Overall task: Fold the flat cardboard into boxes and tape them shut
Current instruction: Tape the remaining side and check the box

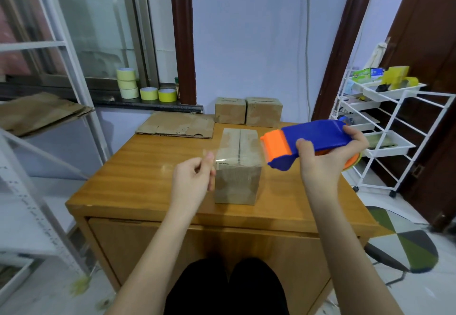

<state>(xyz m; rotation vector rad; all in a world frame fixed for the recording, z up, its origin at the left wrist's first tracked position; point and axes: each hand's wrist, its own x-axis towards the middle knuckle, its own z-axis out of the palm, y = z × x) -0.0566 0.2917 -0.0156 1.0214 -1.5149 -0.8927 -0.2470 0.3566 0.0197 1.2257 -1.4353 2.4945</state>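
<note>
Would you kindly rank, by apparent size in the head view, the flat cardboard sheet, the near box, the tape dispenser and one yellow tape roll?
1. Tape dispenser, though it is held nearer the camera.
2-3. Flat cardboard sheet and near box: too alike to rank.
4. Yellow tape roll, farthest away.

A wooden cabinet (pixel 153 166) stands under a window (pixel 93 26). To the right is a white wire cart (pixel 399 127) whose trays hold small packets (too blurred to identify). A cable (pixel 307 50) hangs down the pale wall, and a patterned stool (pixel 407 248) sits near the dark door (pixel 434 67).
</note>
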